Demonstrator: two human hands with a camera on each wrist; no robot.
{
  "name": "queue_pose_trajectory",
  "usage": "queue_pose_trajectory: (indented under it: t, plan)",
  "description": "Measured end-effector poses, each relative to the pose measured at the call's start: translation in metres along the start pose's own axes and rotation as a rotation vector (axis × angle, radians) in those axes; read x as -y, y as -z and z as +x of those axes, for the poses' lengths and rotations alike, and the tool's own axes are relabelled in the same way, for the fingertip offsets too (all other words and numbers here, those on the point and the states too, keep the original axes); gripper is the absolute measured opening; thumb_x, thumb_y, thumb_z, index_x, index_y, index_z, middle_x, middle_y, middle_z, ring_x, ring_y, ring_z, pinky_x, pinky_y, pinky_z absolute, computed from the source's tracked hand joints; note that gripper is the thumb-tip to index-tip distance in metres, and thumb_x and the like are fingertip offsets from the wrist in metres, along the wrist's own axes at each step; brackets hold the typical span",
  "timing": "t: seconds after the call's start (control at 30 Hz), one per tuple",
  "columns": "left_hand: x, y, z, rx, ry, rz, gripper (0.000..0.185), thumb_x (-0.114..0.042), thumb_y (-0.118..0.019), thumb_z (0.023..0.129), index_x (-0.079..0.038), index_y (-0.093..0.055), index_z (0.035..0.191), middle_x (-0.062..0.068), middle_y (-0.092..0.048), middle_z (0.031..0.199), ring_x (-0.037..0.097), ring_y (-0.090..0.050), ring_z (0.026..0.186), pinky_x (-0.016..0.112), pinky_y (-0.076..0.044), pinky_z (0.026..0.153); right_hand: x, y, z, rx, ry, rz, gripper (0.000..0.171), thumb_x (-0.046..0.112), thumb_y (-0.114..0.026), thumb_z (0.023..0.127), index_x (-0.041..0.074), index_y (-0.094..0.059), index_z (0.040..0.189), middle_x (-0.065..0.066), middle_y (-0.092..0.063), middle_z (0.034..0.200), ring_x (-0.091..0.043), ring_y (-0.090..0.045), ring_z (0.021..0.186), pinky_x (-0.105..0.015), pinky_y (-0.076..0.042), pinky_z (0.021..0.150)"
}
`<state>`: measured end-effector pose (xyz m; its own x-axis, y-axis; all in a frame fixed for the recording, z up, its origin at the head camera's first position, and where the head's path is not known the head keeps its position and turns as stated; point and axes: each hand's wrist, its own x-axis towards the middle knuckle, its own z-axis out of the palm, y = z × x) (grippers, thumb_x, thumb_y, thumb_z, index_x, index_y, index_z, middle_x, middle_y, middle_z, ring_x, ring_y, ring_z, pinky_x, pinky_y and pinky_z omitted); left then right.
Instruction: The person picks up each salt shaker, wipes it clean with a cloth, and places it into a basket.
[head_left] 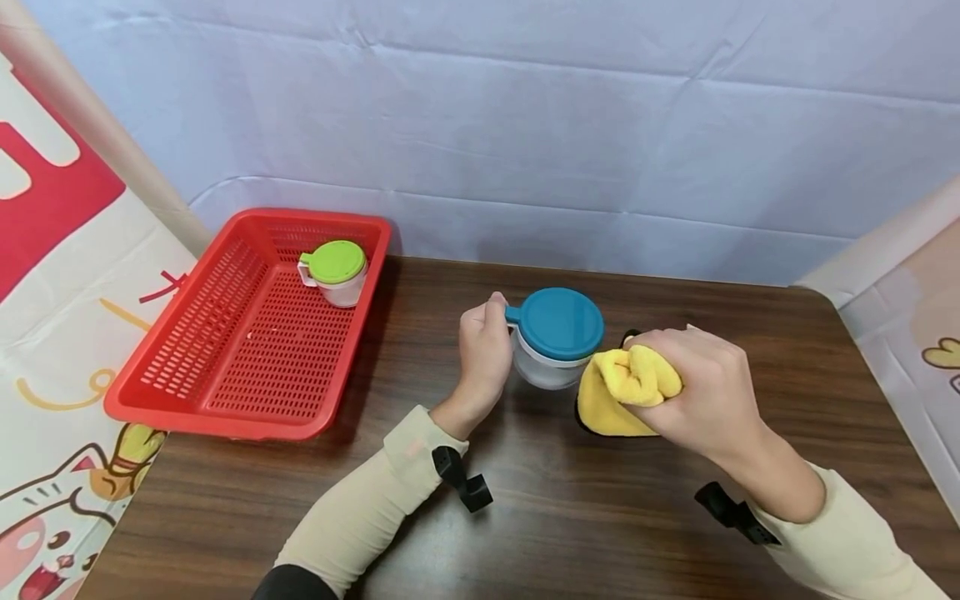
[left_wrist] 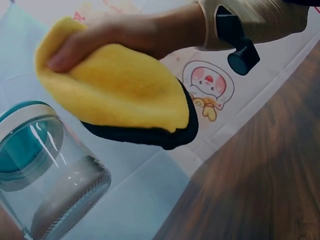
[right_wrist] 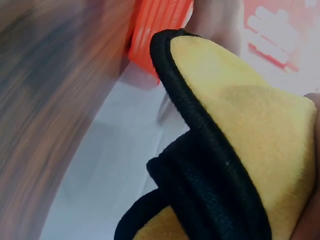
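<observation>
My left hand (head_left: pixel 483 350) grips the handle of a clear glass jar (left_wrist: pixel 65 175) with a blue lid (head_left: pixel 561 323). The jar is upright in the head view; whether its base touches the table cannot be told. Bunched in my right hand (head_left: pixel 705 392) is a yellow cloth (head_left: pixel 615 404) with a black edge. The cloth (left_wrist: pixel 130 95) hangs folded just right of the jar, with a small gap between them in the left wrist view. In the right wrist view the cloth (right_wrist: pixel 235 110) covers most of the scene and hides the jar.
A red plastic basket (head_left: pixel 341 367) stands on the left of the brown wooden table (head_left: pixel 570 525). Inside it, near the back right corner, sits a smaller jar with a green lid (head_left: pixel 337 262). A pale cloth backdrop (head_left: pixel 510 125) rises behind the table.
</observation>
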<state>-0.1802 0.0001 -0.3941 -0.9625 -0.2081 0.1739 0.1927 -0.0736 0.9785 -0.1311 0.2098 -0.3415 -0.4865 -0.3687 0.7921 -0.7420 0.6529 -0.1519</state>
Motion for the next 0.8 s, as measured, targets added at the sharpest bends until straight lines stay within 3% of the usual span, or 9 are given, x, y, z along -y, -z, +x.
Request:
queue_pose_trajectory:
  t: [0.3,0.5,0.8]
  plan:
    - [0.002,-0.006,-0.004,0.002,0.009,0.005,0.055,-0.024,-0.04,0.107,-0.012,-0.033,0.053,-0.002,-0.029,0.051,0.016,-0.029,0.047,0.026,-0.022,0.05,0.032,-0.017,0.017,-0.001,0.027,-0.047,0.029,0.035,-0.054,0.091,0.016,-0.058,0.07,0.008,-0.039,0.058,-0.006,-0.033,0.051,-0.028,-0.031,0.049]
    - [0.002,-0.007,-0.006,0.022,-0.023,-0.003,0.055,-0.024,-0.038,0.108,-0.013,-0.033,0.055,-0.001,-0.029,0.052,0.015,-0.029,0.046,0.025,-0.022,0.049,0.044,-0.031,0.026,0.018,0.008,-0.124,0.03,0.035,-0.055,0.092,0.013,-0.055,0.07,0.005,-0.037,0.054,-0.014,-0.035,0.046,-0.032,-0.031,0.045]
    - [0.002,-0.008,-0.008,0.03,-0.026,-0.05,0.053,-0.024,-0.04,0.106,-0.013,-0.037,0.055,-0.003,-0.034,0.052,0.012,-0.034,0.049,0.024,-0.027,0.051,0.054,-0.042,0.03,0.018,0.013,-0.289,0.021,0.02,-0.048,0.087,0.009,-0.049,0.07,0.0,-0.036,0.052,-0.018,-0.036,0.042,-0.033,-0.033,0.043]
